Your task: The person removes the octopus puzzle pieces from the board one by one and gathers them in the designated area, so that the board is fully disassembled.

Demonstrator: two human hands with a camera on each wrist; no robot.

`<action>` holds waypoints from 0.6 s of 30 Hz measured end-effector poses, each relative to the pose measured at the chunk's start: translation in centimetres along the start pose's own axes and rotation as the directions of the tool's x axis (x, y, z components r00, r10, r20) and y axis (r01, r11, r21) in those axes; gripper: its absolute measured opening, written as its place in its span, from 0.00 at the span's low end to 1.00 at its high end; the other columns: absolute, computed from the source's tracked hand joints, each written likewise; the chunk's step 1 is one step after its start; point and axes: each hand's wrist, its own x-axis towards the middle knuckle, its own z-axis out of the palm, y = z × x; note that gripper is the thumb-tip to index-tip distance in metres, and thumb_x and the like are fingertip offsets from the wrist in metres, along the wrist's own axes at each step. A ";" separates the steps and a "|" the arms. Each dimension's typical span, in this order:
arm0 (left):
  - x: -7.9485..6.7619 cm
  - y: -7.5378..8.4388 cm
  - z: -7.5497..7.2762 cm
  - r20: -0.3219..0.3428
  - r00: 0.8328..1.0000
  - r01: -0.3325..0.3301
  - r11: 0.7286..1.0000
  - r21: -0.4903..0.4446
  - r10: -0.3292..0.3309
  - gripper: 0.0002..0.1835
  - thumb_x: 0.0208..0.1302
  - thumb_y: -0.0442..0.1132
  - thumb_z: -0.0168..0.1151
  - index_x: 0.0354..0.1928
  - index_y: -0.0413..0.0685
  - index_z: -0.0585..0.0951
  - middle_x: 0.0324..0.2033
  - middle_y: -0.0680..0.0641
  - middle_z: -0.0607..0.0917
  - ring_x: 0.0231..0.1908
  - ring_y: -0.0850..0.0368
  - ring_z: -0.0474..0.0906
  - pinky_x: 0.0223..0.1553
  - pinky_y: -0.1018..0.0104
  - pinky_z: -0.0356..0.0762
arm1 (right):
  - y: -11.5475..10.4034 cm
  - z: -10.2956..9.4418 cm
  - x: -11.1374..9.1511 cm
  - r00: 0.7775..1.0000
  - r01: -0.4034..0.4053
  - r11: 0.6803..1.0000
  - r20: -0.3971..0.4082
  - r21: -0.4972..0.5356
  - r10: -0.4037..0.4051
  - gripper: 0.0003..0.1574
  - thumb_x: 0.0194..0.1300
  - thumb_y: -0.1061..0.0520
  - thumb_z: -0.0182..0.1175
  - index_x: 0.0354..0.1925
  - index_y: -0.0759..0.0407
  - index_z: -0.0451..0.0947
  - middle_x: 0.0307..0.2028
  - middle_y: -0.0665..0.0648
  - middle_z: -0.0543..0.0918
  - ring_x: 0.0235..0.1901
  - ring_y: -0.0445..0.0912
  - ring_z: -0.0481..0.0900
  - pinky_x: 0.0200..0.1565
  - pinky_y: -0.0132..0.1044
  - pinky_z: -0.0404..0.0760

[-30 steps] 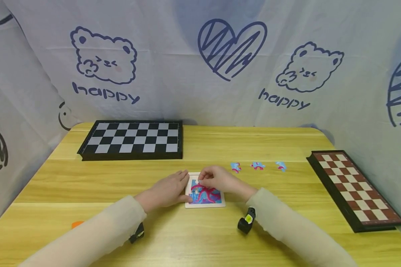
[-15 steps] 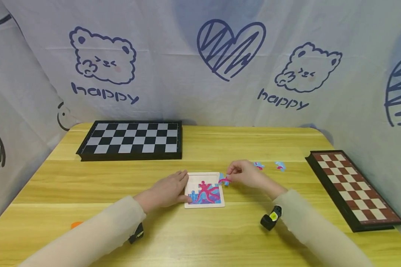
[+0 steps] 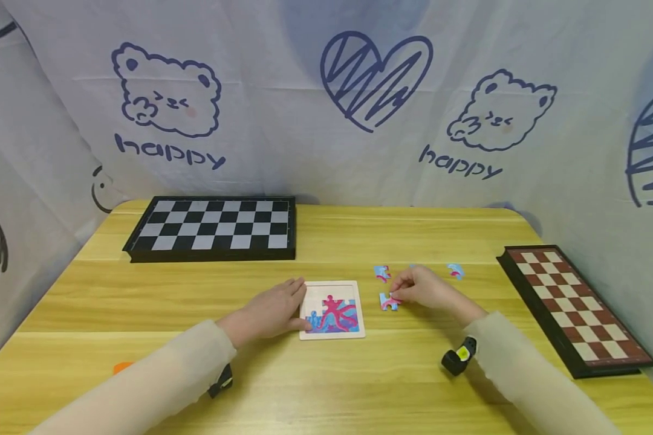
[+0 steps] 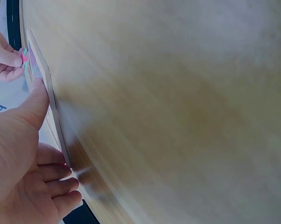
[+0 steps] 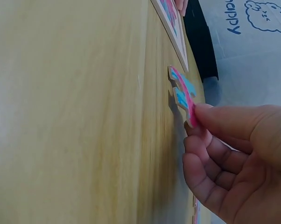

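Observation:
My right hand [image 3: 430, 291] pinches a blue and pink puzzle piece [image 3: 389, 301] between thumb and fingertips, just right of the puzzle tray. In the right wrist view this puzzle piece [image 5: 181, 88] is tilted slightly above the wood, its shadow beneath. The square, pale wooden tray [image 3: 362, 317] holds joined pieces [image 3: 337, 317] with a pink tentacled picture along its lower part; bare wood shows at its top. My left hand [image 3: 266, 311] rests along the tray's left side. Its thumb [image 4: 37, 100] lies on the rim in the left wrist view, the fingers extended beside the edge.
Loose puzzle pieces lie beyond my right hand: one piece [image 3: 382, 273] left, another piece [image 3: 455, 270] right, and one mostly hidden between. A black-and-white chessboard [image 3: 212, 226] sits back left, a brown chessboard [image 3: 577, 305] at right. An orange thing [image 3: 122, 367] shows behind the left sleeve.
My right hand has lifted a puzzle piece out of the tray's upper area and carried it right, past the tray's edge. The left hand has stayed in place.

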 end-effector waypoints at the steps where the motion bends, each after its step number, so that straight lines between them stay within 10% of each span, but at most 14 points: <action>1: 0.0 0.0 0.0 0.001 1.000 0.001 1.000 0.003 -0.001 0.43 0.61 0.58 0.54 0.63 0.26 0.62 0.64 0.31 0.60 0.64 0.39 0.55 0.63 0.54 0.54 | 0.0 0.0 0.0 1.000 -0.006 1.000 0.003 -0.013 0.006 0.03 0.60 0.65 0.60 0.29 0.65 0.79 0.22 0.52 0.78 0.21 0.41 0.66 0.22 0.30 0.67; 18: 0.0 0.0 -0.1 0.002 1.000 -0.005 1.000 0.010 0.005 0.43 0.61 0.58 0.54 0.62 0.25 0.61 0.63 0.31 0.60 0.64 0.39 0.55 0.63 0.54 0.54 | 0.3 -0.2 0.1 1.000 -0.017 0.990 -0.004 -0.137 0.017 0.03 0.59 0.63 0.62 0.28 0.61 0.81 0.24 0.49 0.79 0.23 0.42 0.68 0.25 0.33 0.70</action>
